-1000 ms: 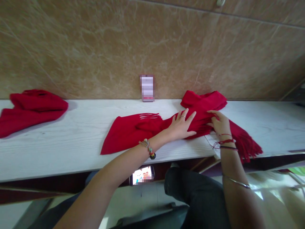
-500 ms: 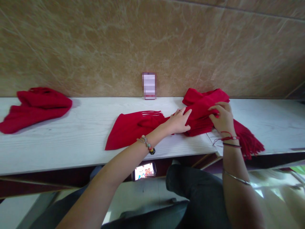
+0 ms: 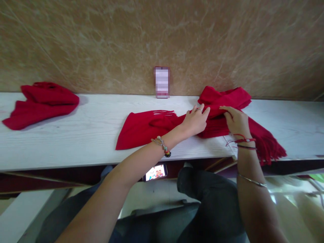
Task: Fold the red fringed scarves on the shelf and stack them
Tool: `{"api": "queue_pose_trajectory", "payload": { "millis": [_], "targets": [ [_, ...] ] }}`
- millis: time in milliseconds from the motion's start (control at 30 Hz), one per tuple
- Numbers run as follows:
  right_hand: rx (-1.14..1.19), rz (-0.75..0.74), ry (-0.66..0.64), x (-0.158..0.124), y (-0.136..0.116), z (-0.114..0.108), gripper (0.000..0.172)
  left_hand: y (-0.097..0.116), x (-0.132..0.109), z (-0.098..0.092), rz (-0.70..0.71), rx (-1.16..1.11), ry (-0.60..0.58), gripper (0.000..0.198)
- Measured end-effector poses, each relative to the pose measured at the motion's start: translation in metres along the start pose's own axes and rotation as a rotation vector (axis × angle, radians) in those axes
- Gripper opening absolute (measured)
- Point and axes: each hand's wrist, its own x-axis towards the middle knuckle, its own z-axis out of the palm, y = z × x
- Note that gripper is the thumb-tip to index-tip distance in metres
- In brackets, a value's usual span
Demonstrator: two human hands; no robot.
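A red scarf (image 3: 215,123) with fringed ends lies bunched and partly folded on the white wood-grain ledge. Against its middle rests my left hand (image 3: 196,120), with a ring on one finger; its fingers are spread over the cloth. Just to the right, my right hand (image 3: 237,119) has its thumb and fingers bent around a fold of the same scarf. Its lower fingers are partly hidden. One fringe hangs to the right past my wrist, and a flat red stretch with fringe spreads left of my left hand.
A second red cloth (image 3: 48,103) lies crumpled at the ledge's (image 3: 98,135) left end. One phone (image 3: 162,82) leans upright on the brown marbled wall (image 3: 113,44). Below the front edge, another phone (image 3: 156,172) shows a picture, close to my legs (image 3: 210,199).
The view has tilted, so everything sits higher in it. My right hand has moved slightly left along the scarf, closer to my left hand, which keeps its place on the cloth.
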Motion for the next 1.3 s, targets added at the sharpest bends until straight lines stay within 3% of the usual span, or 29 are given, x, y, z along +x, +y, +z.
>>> {"api": "queue_pose_trajectory", "payload": {
  "millis": [133, 300, 500, 700, 867, 1067, 1200, 1300],
  "targets": [
    [0.049, 0.036, -0.038, -0.002, 0.002, -0.003, 0.031, 0.001, 0.006, 0.002, 0.037, -0.008, 0.005, 0.060],
    [0.162, 0.057, 0.018, -0.003, 0.008, -0.003, 0.028, -0.009, 0.007, -0.001, 0.104, -0.039, -0.056, 0.058],
    [0.205, 0.085, 0.027, -0.003, 0.016, 0.001, 0.030, -0.026, 0.009, 0.000, 0.053, -0.148, -0.055, 0.061],
    [0.273, 0.037, 0.020, -0.004, 0.025, 0.007, 0.028, -0.022, -0.002, 0.007, 0.043, -0.014, -0.098, 0.078],
    [0.224, 0.032, 0.020, -0.004, 0.030, 0.006, 0.033, -0.016, -0.013, 0.009, 0.043, -0.070, -0.160, 0.091],
    [0.155, 0.072, 0.013, -0.006, 0.039, 0.004, 0.045, -0.026, -0.013, 0.020, 0.000, -0.062, 0.035, 0.078],
    [0.158, 0.173, 0.026, -0.007, 0.043, 0.003, 0.046, -0.026, -0.010, 0.001, 0.020, -0.038, 0.141, 0.058],
    [0.140, 0.220, 0.029, -0.008, 0.043, 0.003, 0.047, -0.018, -0.013, -0.016, 0.080, 0.030, 0.179, 0.055]
  ]
}}
